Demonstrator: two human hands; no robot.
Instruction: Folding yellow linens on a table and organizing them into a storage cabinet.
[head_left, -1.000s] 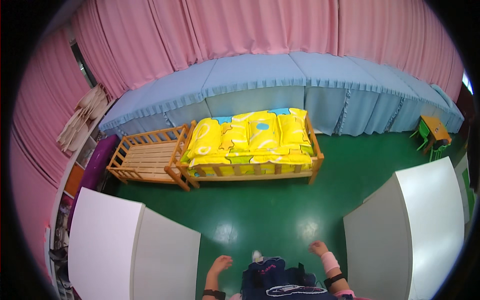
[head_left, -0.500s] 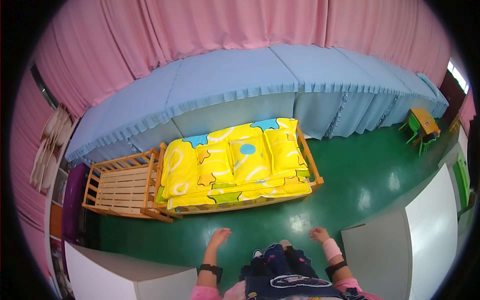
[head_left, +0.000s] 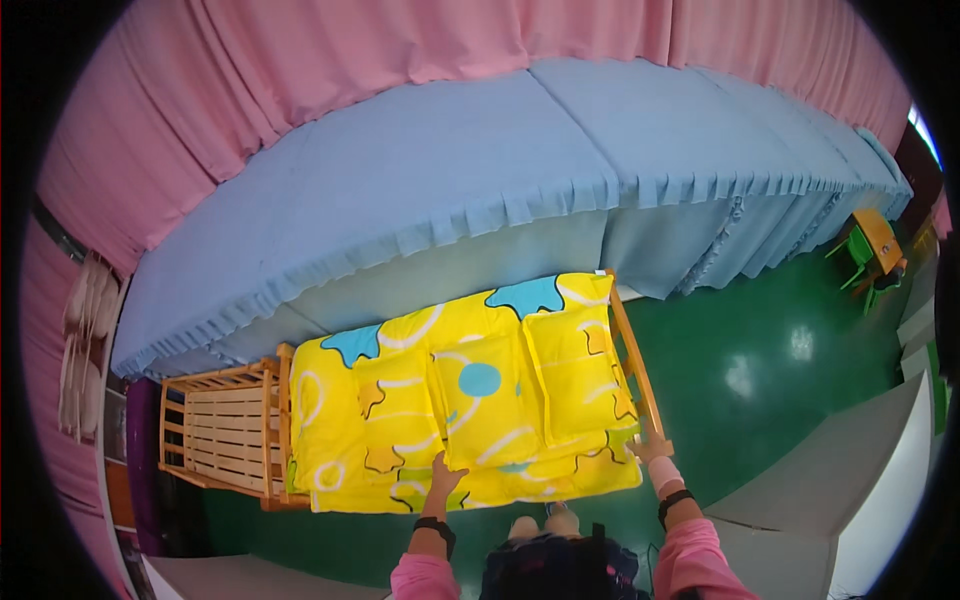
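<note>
A small wooden bed (head_left: 634, 350) stands before me, covered by yellow bedding (head_left: 325, 440) with blue, green and white shapes. Across the bedding lie three yellow pillow-like pieces, including a middle one (head_left: 485, 415) with a blue dot and a right one (head_left: 580, 385). My left hand (head_left: 446, 476) reaches the lower left corner of the middle piece, fingers apart, holding nothing that I can see. By the front right corner of the bedding and the bed's end post is my right hand (head_left: 652, 447), its fingers apart and touching or just above the edge.
A second small bed (head_left: 230, 430) with bare slats adjoins on the left. Behind runs a long surface draped in blue cloth (head_left: 430, 150), below pink curtains (head_left: 400, 50). White panels (head_left: 840, 480) stand at right. A small table (head_left: 878, 238) with green chairs is at the far right.
I have come closer to the bed. Both hands have gone forward from over the green floor to the front edge of the yellow bedding.
</note>
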